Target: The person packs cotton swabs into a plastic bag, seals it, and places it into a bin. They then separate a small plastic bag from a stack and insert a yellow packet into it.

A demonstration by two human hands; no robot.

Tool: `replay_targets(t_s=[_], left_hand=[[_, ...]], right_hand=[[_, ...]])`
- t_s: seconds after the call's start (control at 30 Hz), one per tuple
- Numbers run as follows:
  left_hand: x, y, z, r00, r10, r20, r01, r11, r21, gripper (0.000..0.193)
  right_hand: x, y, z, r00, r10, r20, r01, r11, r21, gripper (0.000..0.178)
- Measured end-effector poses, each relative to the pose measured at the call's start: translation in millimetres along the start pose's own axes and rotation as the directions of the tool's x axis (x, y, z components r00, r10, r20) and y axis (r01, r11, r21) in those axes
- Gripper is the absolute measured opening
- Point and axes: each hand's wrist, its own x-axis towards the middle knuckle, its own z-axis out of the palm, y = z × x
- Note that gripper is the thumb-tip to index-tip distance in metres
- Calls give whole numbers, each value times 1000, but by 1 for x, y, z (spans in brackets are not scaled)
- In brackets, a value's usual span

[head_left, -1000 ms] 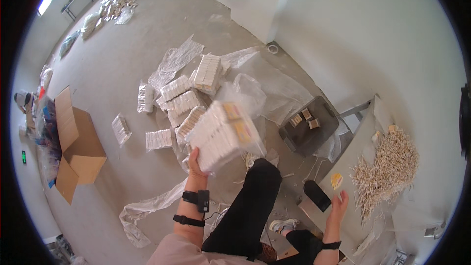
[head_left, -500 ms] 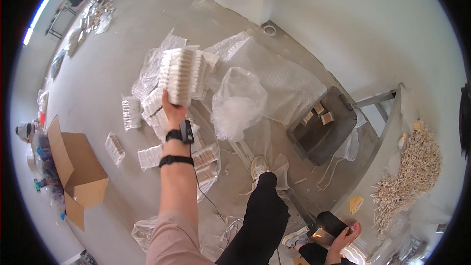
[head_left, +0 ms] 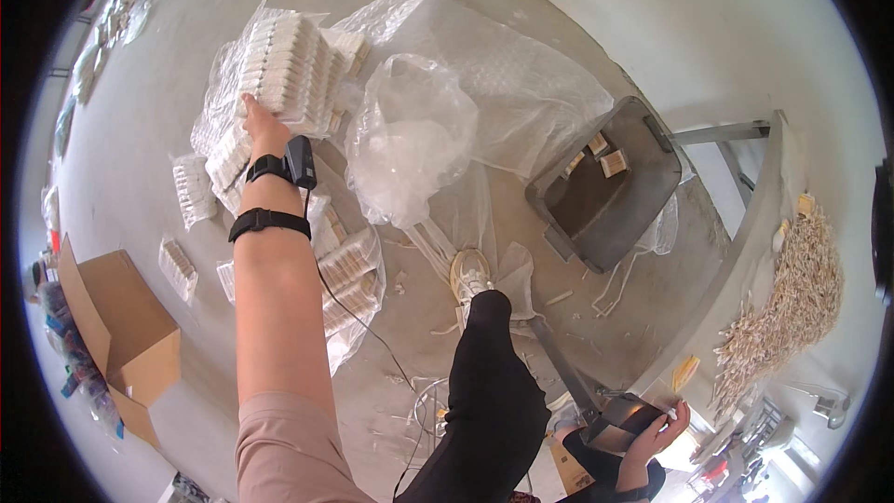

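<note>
My left hand (head_left: 264, 121) reaches far out to the left and is closed at the lower edge of a block of white bundles (head_left: 272, 65). The block has rows of rounded ridges; its exact kind I cannot make out. The thumb shows in front, while the other fingers are mostly hidden by the block. It sits among more such blocks (head_left: 349, 261) on clear bubble wrap (head_left: 216, 112). Two black straps circle this forearm, the upper one carrying a small black device (head_left: 300, 162). My right hand is out of view.
A crumpled clear bag (head_left: 414, 140) lies beside the blocks. Farther right is a grey bin (head_left: 610, 233) with a few small packs inside. An open cardboard box (head_left: 140, 317) stands left. Thin sticks (head_left: 792, 307) heap on a table, near another person's hand (head_left: 656, 433). A cable crosses the floor.
My left hand has brought the white block away from me onto the pile. My view has shifted, and the other person's hand has moved slightly.
</note>
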Motion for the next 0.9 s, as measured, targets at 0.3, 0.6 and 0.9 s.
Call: replay_targets(t_s=[0.3, 0.6, 0.9], left_hand=[[-125, -107, -150, 977, 111, 182, -123, 991, 53, 29], [-391, -118, -244, 393, -769, 504, 75, 573, 816, 52], [-551, -41, -195, 416, -249, 875, -736, 473, 485, 68]], right_hand=[[-2, -4, 16, 996, -81, -39, 80, 996, -31, 38], [-1, -1, 21, 985, -114, -132, 128, 986, 104, 40], [-25, -6, 10, 973, -227, 45, 217, 963, 158, 50]])
